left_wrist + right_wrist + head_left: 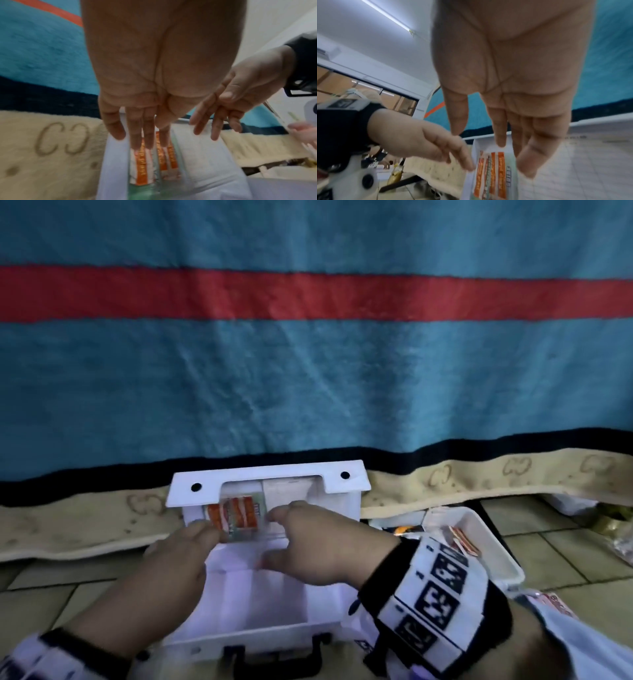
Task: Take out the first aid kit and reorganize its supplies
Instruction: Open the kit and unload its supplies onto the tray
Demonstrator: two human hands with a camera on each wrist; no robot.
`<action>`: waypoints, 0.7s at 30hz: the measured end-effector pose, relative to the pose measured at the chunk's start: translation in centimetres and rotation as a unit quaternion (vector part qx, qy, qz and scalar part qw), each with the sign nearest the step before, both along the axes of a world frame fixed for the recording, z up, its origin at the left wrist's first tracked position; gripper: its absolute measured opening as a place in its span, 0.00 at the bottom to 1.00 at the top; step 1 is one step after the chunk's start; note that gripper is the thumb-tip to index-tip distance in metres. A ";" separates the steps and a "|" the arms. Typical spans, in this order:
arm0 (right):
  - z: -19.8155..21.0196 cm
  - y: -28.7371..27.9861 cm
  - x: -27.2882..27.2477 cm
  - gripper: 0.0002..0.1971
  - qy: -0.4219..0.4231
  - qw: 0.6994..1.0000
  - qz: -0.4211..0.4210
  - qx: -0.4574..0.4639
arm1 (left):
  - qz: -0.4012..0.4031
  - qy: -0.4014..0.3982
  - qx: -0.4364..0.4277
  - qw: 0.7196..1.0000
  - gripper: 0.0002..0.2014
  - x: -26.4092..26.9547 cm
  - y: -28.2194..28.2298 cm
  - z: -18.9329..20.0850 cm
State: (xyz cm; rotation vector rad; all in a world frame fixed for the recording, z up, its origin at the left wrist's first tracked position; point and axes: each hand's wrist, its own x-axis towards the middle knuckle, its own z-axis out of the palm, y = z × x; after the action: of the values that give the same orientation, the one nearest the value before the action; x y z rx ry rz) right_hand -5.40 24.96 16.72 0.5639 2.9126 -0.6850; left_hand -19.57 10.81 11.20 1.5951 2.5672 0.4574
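The white first aid kit (260,601) lies open on the floor in front of me, its black handle (277,655) towards me. In its far-left compartment lies a clear pack of orange-and-white plasters (236,517) (142,169) (491,175). My left hand (191,546) (137,132) reaches in with straight fingers, whose tips touch the pack's left edge. Just right of the pack my right hand (291,518) (505,128) hovers with its fingers straight and holds nothing. The near compartments of the kit show bare white.
A removable white tray (493,542) holding an orange packet (460,539) and other supplies sits to the right on the tiled floor. A blue blanket with a red stripe (308,296) hangs right behind the kit, a beige blanket edge (479,477) below it.
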 end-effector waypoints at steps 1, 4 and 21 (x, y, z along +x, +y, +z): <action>-0.4 0.2 -1.0 0.25 0.029 1.000 -0.004 0.011 | 0.000 0.021 0.005 1.000 0.28 -0.6 0.1 0.2; -1.2 0.6 -3.1 0.23 0.131 0.989 0.001 0.064 | 0.026 0.022 0.062 0.997 0.37 -1.0 0.5 1.1; -0.8 0.2 -5.3 0.13 0.115 0.975 0.014 0.192 | 0.067 0.005 0.162 0.984 0.10 -3.2 4.1 0.7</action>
State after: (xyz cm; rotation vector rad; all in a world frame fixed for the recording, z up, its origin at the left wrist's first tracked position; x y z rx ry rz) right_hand -10.70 25.20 15.96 0.5024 3.2878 -0.1875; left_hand -22.80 14.87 11.88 1.5145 2.7294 0.9250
